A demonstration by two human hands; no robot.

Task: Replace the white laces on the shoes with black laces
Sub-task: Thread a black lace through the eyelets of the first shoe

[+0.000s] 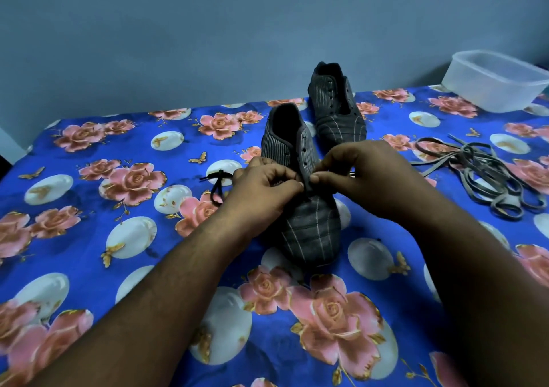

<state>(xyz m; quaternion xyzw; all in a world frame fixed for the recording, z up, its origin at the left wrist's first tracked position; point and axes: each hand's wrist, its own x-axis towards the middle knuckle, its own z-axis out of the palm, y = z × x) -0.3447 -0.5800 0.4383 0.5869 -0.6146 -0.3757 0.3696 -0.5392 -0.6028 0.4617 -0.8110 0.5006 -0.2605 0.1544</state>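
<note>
Threading black lace at near shoe, centre frame: left hand and right hand both pinch there, fingers curled. What each holds is hidden. Risk: lace tip misses eyelet, since fingers cover it.

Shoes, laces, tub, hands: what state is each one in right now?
Near shoe: upright on the bedsheet, lacing just begun at its lowest eyelets.
Far shoe: unlaced, eyelets empty.
Black lace: one end trailing on the sheet left of the near shoe.
Removed laces: loose tangled heap on the sheet.
Plastic container: open, no lid, looks empty.
Left hand: pinching at the eyelets.
Right hand: pinching there too.
</note>
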